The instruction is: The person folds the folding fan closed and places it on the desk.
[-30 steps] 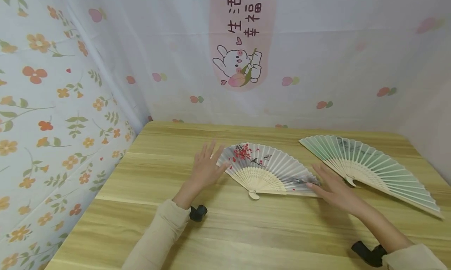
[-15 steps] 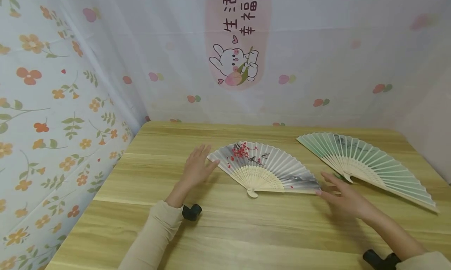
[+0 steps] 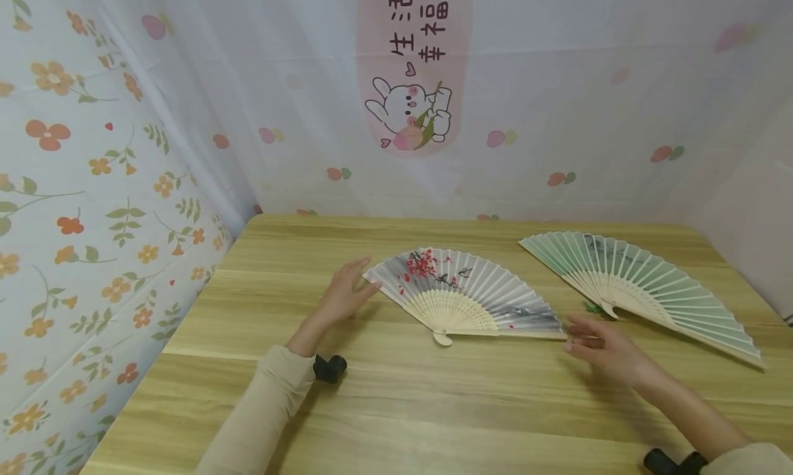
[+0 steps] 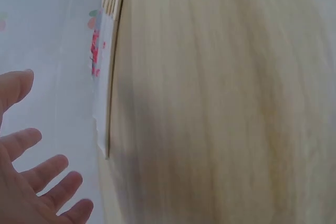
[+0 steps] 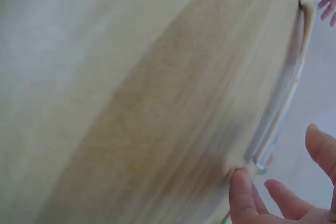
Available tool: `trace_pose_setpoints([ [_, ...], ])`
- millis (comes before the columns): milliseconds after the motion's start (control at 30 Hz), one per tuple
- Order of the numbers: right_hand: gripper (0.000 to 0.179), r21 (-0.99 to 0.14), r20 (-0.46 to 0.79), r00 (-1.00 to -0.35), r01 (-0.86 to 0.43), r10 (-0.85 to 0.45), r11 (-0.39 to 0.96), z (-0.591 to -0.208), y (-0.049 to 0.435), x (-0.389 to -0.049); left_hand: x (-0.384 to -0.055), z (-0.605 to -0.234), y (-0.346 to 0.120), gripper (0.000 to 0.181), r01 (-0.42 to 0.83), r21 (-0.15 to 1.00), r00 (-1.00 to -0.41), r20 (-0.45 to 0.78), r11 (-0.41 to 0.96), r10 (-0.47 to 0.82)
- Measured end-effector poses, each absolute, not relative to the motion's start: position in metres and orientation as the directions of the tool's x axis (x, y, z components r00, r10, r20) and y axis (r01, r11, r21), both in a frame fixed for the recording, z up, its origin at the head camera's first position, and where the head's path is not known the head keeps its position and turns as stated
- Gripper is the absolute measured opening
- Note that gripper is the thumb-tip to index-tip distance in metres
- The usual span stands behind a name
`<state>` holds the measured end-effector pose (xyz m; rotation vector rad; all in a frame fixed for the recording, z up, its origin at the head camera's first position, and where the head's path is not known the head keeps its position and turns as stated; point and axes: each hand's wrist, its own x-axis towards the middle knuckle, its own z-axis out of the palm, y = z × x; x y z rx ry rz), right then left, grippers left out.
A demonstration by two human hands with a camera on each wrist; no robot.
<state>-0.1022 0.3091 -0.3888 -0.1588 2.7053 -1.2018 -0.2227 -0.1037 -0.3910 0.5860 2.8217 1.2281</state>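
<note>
A spread folding fan point(image 3: 458, 282), pale grey with red blossoms and bamboo ribs, lies on the table in the head view, its pivot toward me. My left hand point(image 3: 341, 292) is beside its left end, fingers loosely extended and holding nothing. In the left wrist view the fingers point(image 4: 58, 169) are spread apart from the fan's edge stick point(image 4: 111, 77). Close to the fan's right tip is my right hand point(image 3: 610, 351), fingers relaxed and bent a little. The right wrist view has its thumb and fingers parted near the fan point(image 5: 281, 103), with nothing between them; contact cannot be told.
Another spread folding fan point(image 3: 650, 289), green with pale ribs, lies at the right behind my right hand. A small green thing point(image 3: 593, 308) is by its pivot. The wooden table point(image 3: 434, 406) meets a printed cloth point(image 3: 297, 117) at the back and a flowered cloth point(image 3: 111, 255) at the left.
My right hand has moved off the grey fan's right end, to the right and toward me. My left hand has shifted left and lowered. The view has turned slightly; the fans stay spread.
</note>
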Motion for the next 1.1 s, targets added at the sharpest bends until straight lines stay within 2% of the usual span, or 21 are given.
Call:
trace_pose_setpoints([
  [300, 0.057, -0.757, -0.128, -0.987, 0.037, -0.093, 0.652, -0.396, 0.310, -0.102, -0.234, -0.399, -0.112, 0.055, 0.248, 0.801, -0.936, 0.053, 0.545, 0.349],
  [600, 0.060, -0.758, -0.164, -0.986, 0.102, -0.036, 0.644, -0.398, 0.309, -0.105, -0.244, -0.406, -0.116, 0.053, 0.085, 0.843, -0.963, -0.067, 0.531, 0.260],
  [767, 0.058, -0.777, -0.179, -0.984, 0.134, -0.011, 0.615, -0.400, 0.310, -0.107, -0.246, -0.406, -0.115, 0.053, 0.104, 0.830, -0.961, -0.059, 0.548, 0.271],
  [933, 0.048, -0.799, -0.151, -0.988, 0.116, -0.011, 0.590, -0.404, 0.309, -0.108, -0.248, -0.406, -0.115, 0.052, 0.129, 0.816, -0.958, -0.045, 0.564, 0.284],
  [1100, 0.045, -0.810, -0.146, -0.989, 0.118, -0.002, 0.574, -0.406, 0.309, -0.108, -0.250, -0.406, -0.115, 0.051, 0.124, 0.822, -0.954, -0.056, 0.557, 0.295],
])
